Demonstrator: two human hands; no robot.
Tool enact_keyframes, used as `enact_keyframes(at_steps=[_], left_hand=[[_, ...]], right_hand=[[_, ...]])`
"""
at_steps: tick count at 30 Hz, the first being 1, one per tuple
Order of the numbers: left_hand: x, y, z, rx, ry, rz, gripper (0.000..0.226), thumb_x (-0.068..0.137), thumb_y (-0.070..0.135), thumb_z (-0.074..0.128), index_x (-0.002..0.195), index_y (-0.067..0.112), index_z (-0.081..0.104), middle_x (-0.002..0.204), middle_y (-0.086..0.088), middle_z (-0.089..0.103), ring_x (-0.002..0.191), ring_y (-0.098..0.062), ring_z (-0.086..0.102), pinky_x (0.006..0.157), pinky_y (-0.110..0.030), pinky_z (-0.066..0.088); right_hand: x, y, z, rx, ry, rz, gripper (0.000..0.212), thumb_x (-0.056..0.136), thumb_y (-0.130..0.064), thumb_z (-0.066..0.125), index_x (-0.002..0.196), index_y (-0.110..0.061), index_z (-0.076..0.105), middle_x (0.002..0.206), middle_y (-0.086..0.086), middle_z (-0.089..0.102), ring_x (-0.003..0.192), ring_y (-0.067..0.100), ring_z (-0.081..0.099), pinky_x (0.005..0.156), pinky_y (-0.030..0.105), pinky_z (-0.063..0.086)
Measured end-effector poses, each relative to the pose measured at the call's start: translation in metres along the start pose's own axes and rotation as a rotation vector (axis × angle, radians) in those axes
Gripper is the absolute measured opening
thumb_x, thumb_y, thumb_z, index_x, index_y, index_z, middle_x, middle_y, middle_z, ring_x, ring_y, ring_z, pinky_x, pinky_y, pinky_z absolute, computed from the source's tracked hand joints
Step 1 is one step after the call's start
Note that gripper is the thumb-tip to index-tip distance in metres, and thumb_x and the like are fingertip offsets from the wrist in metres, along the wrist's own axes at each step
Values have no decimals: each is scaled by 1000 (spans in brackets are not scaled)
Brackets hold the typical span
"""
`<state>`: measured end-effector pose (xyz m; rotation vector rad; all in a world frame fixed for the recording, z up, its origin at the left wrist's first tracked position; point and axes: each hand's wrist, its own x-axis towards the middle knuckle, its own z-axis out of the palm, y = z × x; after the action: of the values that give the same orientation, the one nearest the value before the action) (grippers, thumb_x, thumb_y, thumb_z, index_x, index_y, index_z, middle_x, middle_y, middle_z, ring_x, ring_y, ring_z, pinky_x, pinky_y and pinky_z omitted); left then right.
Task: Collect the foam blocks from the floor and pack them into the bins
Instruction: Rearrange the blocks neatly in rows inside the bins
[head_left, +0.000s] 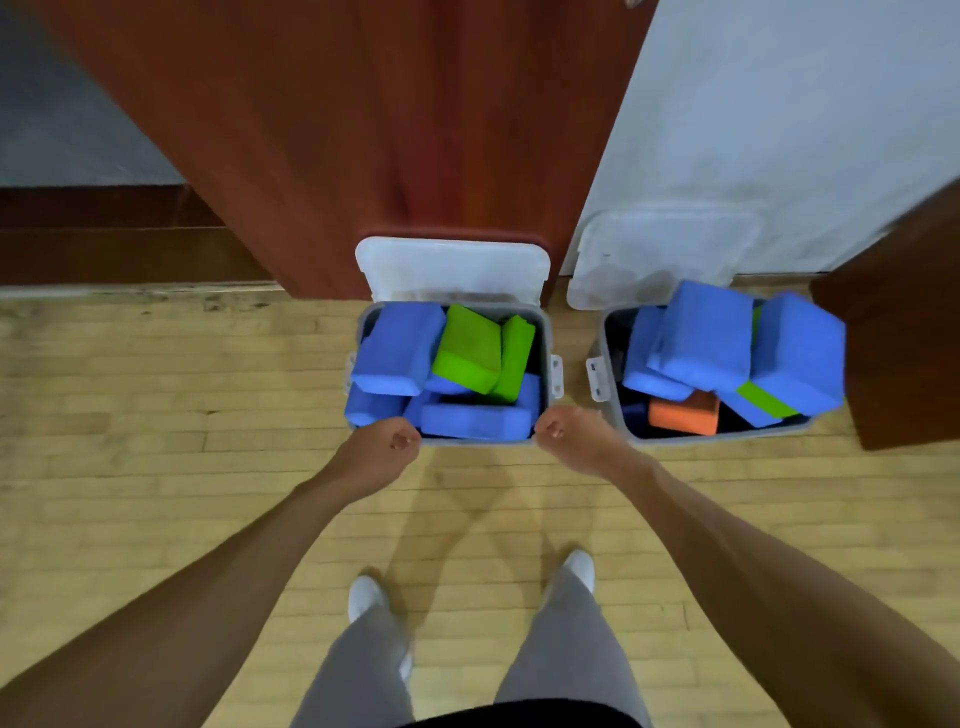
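The left bin (467, 442) stands straight ahead of both hands: the left hand (387, 447) is at its near left corner, the right hand (571, 441) at its near right corner. Both hands look curled, but I cannot tell if they grip the rim. Between them a blue foam block (475, 420) lies crosswise inside. The right bin (701, 439) is heaped above its rim. Both bins stand on the wooden floor (156, 415), against a door (363, 130) and a wall (779, 104).
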<state>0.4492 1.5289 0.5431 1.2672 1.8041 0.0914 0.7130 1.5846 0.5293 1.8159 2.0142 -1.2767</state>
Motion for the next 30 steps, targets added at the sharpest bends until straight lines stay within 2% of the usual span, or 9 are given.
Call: enact_keyframes(at_steps=[3,6,10,14,17,19,23,27,30], left_hand=[[32,-36,-8,12,-8,42,8,91,23,56,95,27,61,93,6,62,85,-19,63,73,-32,52],[63,-71,1,-10,-5,77,11,90,21,56,96,27,63,96,4,64,86,-22,64,76,-40,56],[120,-110,48,-17,-1,138,11,89,17,57,93,26,61,90,6,62,82,-15,59,69,-22,46],[200,-142,121,-29,28,287,17,83,19,66,98,25,59,95,0,60,89,-18,59,89,-37,48],[260,-155,173,8,80,389,37,83,13,71,118,14,59,112,-5,56,104,-17,55,99,-32,42],[295,-160,200,55,90,455,56,82,19,74,132,13,50,128,-7,50,122,-20,47,105,-28,34],[341,-162,230,220,148,509,90,74,38,80,147,22,30,144,-4,31,136,-21,26,111,-29,23],[364,-162,235,217,296,550,95,72,38,81,149,24,27,145,-3,30,136,-22,28,111,-34,25],[368,-162,236,206,327,560,93,71,37,82,147,20,31,142,-3,33,134,-21,34,110,-36,30]], right_hand=[[32,-16,35,-26,52,-12,21,89,-25,58,106,-17,68,103,-2,67,98,15,62,83,25,44],[70,-15,75,-61,64,-42,24,88,-26,61,109,-17,66,108,2,67,102,19,62,86,26,45],[128,17,130,-94,100,-8,39,89,-31,61,125,-17,55,126,4,53,117,22,53,95,30,41],[197,79,184,-208,112,-19,89,79,-44,73,148,-16,24,145,9,27,137,27,28,110,40,31],[245,131,221,-320,121,-65,118,68,-49,80,153,-22,2,153,8,9,143,29,18,115,49,23],[273,156,235,-262,195,-136,116,67,-41,83,153,-23,7,151,10,14,138,34,28,112,48,29],[314,174,216,-128,358,-276,96,61,-29,88,142,-12,39,127,6,45,116,21,48,89,25,38],[333,182,206,144,411,-381,91,59,-34,90,138,-18,48,119,-4,56,101,9,57,90,30,46],[338,187,215,312,442,-422,101,43,-52,85,133,-22,53,115,-12,58,88,-4,54,80,19,43]])
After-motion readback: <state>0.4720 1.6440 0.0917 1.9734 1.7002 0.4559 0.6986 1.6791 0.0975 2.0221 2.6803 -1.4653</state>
